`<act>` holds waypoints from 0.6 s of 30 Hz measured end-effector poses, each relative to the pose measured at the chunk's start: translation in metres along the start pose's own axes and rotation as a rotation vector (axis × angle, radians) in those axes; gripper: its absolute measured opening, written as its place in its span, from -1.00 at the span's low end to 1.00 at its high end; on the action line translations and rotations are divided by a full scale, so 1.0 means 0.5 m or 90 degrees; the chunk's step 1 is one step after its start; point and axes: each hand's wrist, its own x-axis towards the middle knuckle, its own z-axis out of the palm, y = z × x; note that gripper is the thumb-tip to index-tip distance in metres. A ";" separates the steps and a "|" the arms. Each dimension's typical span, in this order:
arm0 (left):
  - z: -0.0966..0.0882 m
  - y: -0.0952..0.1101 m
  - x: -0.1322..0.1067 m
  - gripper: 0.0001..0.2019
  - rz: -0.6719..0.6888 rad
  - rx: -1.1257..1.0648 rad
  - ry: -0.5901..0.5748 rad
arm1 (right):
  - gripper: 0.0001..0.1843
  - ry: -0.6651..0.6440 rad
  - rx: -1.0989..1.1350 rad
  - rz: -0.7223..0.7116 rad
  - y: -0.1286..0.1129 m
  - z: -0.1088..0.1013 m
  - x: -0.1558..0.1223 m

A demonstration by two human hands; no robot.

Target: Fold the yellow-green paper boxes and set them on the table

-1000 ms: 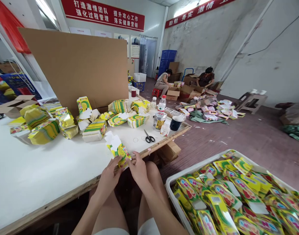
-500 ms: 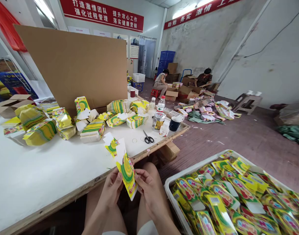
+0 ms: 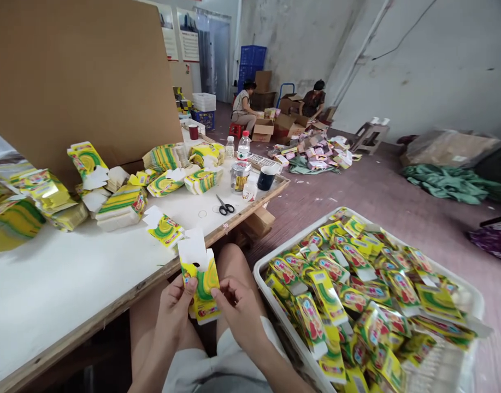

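Note:
Both hands hold one flat yellow-and-green printed carton point(image 3: 201, 281) upright over my lap, its white flap pointing up. My left hand point(image 3: 174, 310) pinches the carton's left edge. My right hand point(image 3: 239, 308) pinches its right edge with thumb and fingers. A small stack of the same flat cartons point(image 3: 164, 228) lies on the white table point(image 3: 70, 289) just beyond the hands. To my right a white tray point(image 3: 270, 303) is heaped with several folded cartons of the same print.
Piles of yellow-green cartons point(image 3: 119, 204) line the table's far side before a tall cardboard sheet point(image 3: 82, 76). Scissors point(image 3: 224, 206), a jar, bottles and a dark cup point(image 3: 266, 177) stand near the table's right corner. Two people sit on the floor among boxes far back.
The hands lifted one carton off the table's edge and brought it back over my lap, held upright. The view has tilted down and turned right.

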 end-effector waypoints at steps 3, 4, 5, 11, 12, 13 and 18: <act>0.011 -0.002 -0.002 -0.57 0.018 0.049 0.004 | -0.78 0.032 -0.049 -0.024 0.002 -0.011 -0.006; 0.014 -0.001 -0.004 -0.52 0.042 0.069 0.015 | -0.81 0.039 -0.062 -0.031 0.003 -0.016 -0.008; 0.018 0.000 -0.007 -0.46 0.072 0.090 0.027 | -0.87 0.044 -0.072 -0.037 0.005 -0.023 -0.009; 0.021 0.021 -0.031 -0.43 0.072 0.205 -0.137 | -0.49 -0.037 -0.112 -0.126 0.005 -0.067 -0.020; 0.019 0.024 -0.034 -0.42 0.052 0.220 -0.167 | -0.47 -0.054 -0.100 -0.128 0.004 -0.073 -0.023; 0.016 0.027 -0.037 -0.43 0.037 0.232 -0.186 | -0.46 -0.064 -0.082 -0.124 0.004 -0.077 -0.026; 0.008 0.023 -0.040 -0.54 -0.001 0.220 -0.209 | -0.40 -0.047 -0.056 -0.119 0.000 -0.089 -0.039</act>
